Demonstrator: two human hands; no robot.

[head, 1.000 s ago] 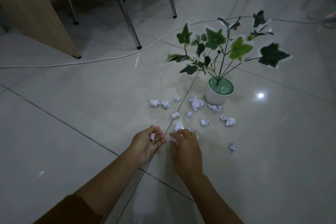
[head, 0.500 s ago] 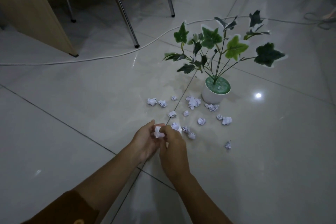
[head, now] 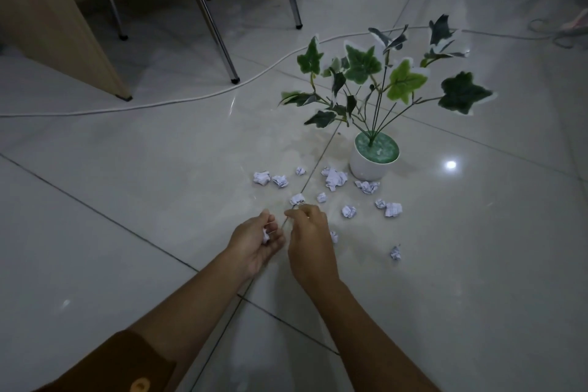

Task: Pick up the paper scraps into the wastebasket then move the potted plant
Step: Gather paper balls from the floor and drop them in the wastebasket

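Several crumpled white paper scraps (head: 334, 178) lie scattered on the tiled floor in front of the potted plant (head: 369, 167), an ivy-leaved plant in a small white pot. My left hand (head: 254, 245) is cupped palm-up around a paper scrap (head: 265, 235). Just to its right is my right hand (head: 310, 240), palm down with its fingers curled. Its fingertips hover close behind one scrap (head: 297, 199). Another scrap (head: 333, 236) peeks out beside that hand, and one more scrap (head: 395, 253) lies apart at the right. What is under the right palm is hidden. No wastebasket is in view.
A white cable (head: 191, 98) snakes across the floor behind the plant. Metal chair legs (head: 234, 79) and a wooden panel (head: 63, 29) stand at the back left. More cable (head: 553, 38) lies at the far right.
My right hand brought a scrap over to my left hand, and the two hands met. They have now drawn apart, with the left hand holding scraps.
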